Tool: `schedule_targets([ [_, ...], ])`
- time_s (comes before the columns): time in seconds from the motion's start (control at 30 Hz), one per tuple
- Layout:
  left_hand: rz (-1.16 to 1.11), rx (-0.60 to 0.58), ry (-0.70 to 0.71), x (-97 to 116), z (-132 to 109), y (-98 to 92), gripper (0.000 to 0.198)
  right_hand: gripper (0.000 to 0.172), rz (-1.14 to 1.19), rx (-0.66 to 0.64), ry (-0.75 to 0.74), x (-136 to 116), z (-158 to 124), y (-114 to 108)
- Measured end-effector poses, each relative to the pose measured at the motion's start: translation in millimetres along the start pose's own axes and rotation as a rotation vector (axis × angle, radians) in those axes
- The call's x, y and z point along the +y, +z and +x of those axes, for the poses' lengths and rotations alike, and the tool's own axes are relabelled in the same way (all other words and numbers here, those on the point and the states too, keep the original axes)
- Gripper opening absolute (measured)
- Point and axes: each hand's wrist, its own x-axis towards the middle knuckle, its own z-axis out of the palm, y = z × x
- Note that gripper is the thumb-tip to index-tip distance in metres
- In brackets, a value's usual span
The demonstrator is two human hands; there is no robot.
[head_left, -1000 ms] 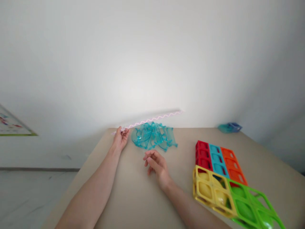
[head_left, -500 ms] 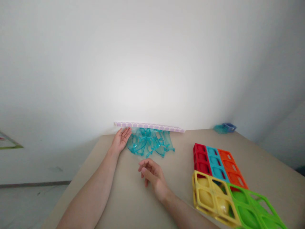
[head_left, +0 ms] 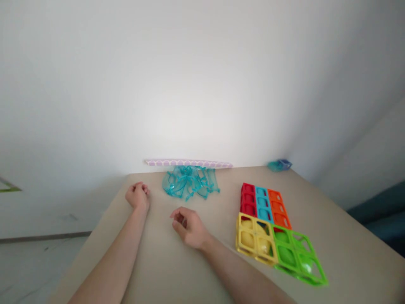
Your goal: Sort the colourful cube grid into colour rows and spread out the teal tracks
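My left hand (head_left: 138,195) rests on the beige table (head_left: 348,236) in a loose fist, holding nothing, a short way left of a pile of clear teal plastic pieces (head_left: 189,182). A long purple-and-white strip (head_left: 188,163) lies along the table's far edge against the wall, just behind that pile. My right hand (head_left: 189,226) sits nearer to me with its fingers curled in, empty, below the teal pile.
Right of my hands lies a flat group of coloured frame tiles: red (head_left: 247,198), blue (head_left: 262,202), orange (head_left: 278,207), yellow (head_left: 254,239) and green (head_left: 295,256). A small teal and blue piece (head_left: 279,164) sits at the far right corner. White wall behind.
My left hand let go of the purple strip, which now lies flat by the wall, and pulled back into a fist. My right hand curled in. The view shifted right.
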Motion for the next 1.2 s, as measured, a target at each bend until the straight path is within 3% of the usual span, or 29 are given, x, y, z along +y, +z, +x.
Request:
schedule_targets([
  [0.17, 0.126, -0.154, -0.011, 21, -69, -44.2, 0.009, 0.018, -0.159, 0.022, -0.014, -31, -22, -5],
  [0.27, 0.204, -0.255, -0.048, 37, -107, -74.9, 0.011, 0.023, -0.372, 0.096, 0.006, -57, -50, -31],
  [0.33, 0.27, -0.319, -0.082, 45, -129, -97.4, 0.014, 0.029, -0.673, 0.274, 0.122, -64, -69, -61],
  [0.4, 0.415, -0.425, -0.105, 50, -147, -119.4, 0.016, 0.05, -0.944, 0.448, 0.334, -60, -85, -95],
  [0.43, 0.455, -0.447, -0.109, 52, -155, -129.1, 0.018, 0.06, -1.023, 0.469, 0.46, -54, -91, -110],
  [0.5, 0.509, -0.456, -0.115, 54, -167, -144.2, 0.023, 0.07, -1.086, 0.382, 0.653, -38, -101, -133],
  [0.57, 0.505, -0.448, -0.116, 55, -174, -152.0, 0.025, 0.072, -1.142, 0.298, 0.678, -25, -108, -142],
  [0.67, 0.498, -0.445, -0.103, 55, -179, -152.8, 0.026, 0.067, -1.183, 0.215, 0.608, -18, -115, -141],
  [0.77, 0.542, -0.458, -0.084, 55, -180, -149.8, 0.027, 0.064, -1.144, 0.119, 0.478, -27, -123, -137],
  [0.9, 0.639, -0.481, -0.029, 57, -187, -141.6, 0.031, 0.068, -0.965, -0.151, 0.23, -53, -133, -137],
  [1.07, 0.651, -0.742, 0.249, 66, -202, -104.5, 0.035, 0.08, -0.684, -0.517, -0.026, -92, -130, -141],
  [1.13, 0.635, -0.848, 0.31, 65, -203, -89.5, 0.037, 0.081, -0.648, -0.574, -0.059, -102, -128, -141],
  [1.2, 0.651, -0.969, 0.273, 61, -202, -81.9, 0.042, 0.084, -0.704, -0.543, -0.029, -106, -131, -141],
])
